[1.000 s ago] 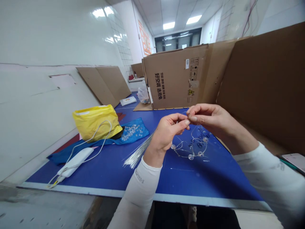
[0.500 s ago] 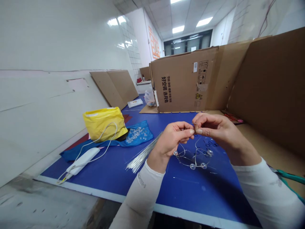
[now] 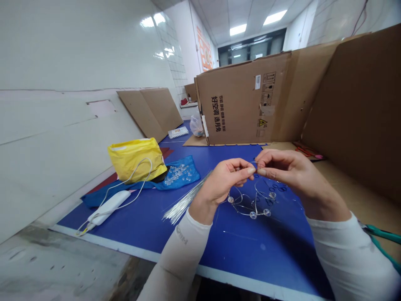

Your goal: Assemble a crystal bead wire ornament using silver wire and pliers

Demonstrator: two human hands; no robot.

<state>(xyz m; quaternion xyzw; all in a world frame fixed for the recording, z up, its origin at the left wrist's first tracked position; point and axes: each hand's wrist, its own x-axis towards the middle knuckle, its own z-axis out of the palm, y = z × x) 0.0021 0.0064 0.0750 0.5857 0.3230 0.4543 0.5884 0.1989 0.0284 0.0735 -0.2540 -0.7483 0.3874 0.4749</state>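
Just right of the frame's centre, I see the left hand (image 3: 224, 179) and right hand (image 3: 286, 167) nearly fingertip to fingertip, each grip pinched on a thin wire (image 3: 254, 162). Beneath them, the looped wire with clear beads (image 3: 253, 215) sits over the blue tabletop (image 3: 238, 251); a wire bundle (image 3: 183, 202) lies by the left forearm, lower centre. A yellow bag (image 3: 136, 161) slumps at centre left.

Fingers (image 3: 246, 172) pinch thin wire (image 3: 253, 162) above blue table (image 3: 241, 255).
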